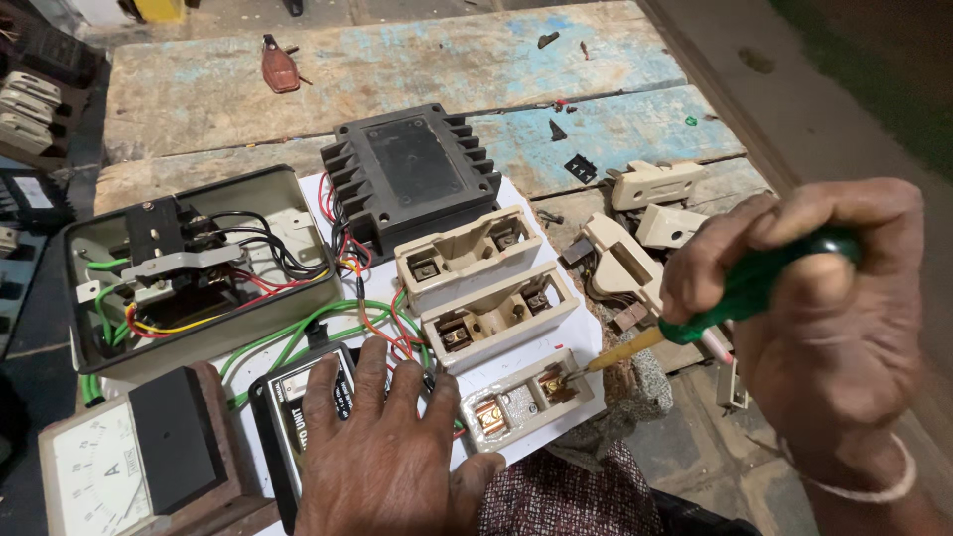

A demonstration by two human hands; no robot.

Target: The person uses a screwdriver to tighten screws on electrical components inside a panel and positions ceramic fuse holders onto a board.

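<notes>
On the white panel board (556,328), the right hand (814,298) is clamped on a green-handled screwdriver (740,293) whose tip sits at a terminal of the nearest cream fuse base (526,400), while the left hand (382,447) lies flat and open on the black unit (298,412) beside it, so screw-driving appears underway and calls for steady, square pressure.

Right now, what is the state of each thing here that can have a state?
Grey metal box: open, wiring exposed.
Black finned unit: lid on.
Three cream fuse bases: carriers out, contacts exposed.
Screwdriver: gripped by right hand, tip in nearest fuse base.
Left hand: flat on black unit, holding nothing.
Analogue meter: needle unclear.
</notes>
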